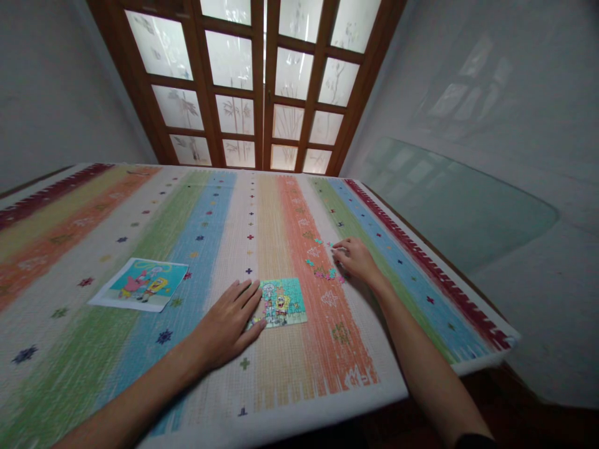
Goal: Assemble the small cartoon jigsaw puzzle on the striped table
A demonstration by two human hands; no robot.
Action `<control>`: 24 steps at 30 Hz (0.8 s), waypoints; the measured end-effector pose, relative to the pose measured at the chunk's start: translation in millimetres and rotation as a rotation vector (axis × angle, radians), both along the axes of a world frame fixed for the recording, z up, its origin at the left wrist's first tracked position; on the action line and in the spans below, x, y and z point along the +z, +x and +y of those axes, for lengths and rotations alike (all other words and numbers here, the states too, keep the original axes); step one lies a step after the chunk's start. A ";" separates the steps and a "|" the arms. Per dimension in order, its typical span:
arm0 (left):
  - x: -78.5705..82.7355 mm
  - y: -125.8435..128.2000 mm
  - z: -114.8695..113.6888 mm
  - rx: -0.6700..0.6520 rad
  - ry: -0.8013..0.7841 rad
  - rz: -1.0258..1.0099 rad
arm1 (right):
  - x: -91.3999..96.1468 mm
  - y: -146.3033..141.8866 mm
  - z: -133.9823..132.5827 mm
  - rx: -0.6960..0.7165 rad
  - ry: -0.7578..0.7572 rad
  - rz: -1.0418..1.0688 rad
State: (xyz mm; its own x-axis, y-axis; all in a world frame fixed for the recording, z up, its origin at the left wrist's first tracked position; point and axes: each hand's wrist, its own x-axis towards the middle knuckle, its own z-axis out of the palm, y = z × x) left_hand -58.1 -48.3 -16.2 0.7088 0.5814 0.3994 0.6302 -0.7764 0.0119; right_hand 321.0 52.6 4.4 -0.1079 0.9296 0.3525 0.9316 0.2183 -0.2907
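A partly assembled jigsaw puzzle (289,302) with cartoon figures on a teal background lies on the striped tablecloth. Across its left edge rests my left hand (236,321), flat with the fingers stretched out, covering part of the picture. Farther right, my right hand (353,257) has thumb and fingers drawn together in a pinch around a small puzzle piece (332,246), mostly hidden by the fingertips. Several loose puzzle pieces (322,274), teal and pink, are scattered just left of and below that hand.
To the left lies a paper sheet (145,285) printed with a cartoon picture. The striped tablecloth (271,368) covers the table, whose front edge is near me. Wooden doors with glass panes (236,115) stand behind it, and a glass panel (449,193) is at the right wall.
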 end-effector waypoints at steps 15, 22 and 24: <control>-1.2 -0.6 1.2 -0.018 -0.008 -0.004 | 22.1 11.7 -11.3 0.209 -0.269 0.142; 1.9 0.2 0.2 -0.024 -0.015 -0.005 | 39.4 16.8 -25.4 0.299 -0.504 0.143; 2.4 0.6 0.4 -0.026 0.006 0.024 | 39.1 15.3 -28.0 0.319 -0.560 0.133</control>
State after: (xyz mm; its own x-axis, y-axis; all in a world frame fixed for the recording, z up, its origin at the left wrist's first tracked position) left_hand -57.5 -47.9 -13.9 0.7333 0.5603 0.3851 0.6095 -0.7927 -0.0074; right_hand 336.3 24.7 43.5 -0.3972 0.9060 -0.1460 0.7945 0.2598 -0.5489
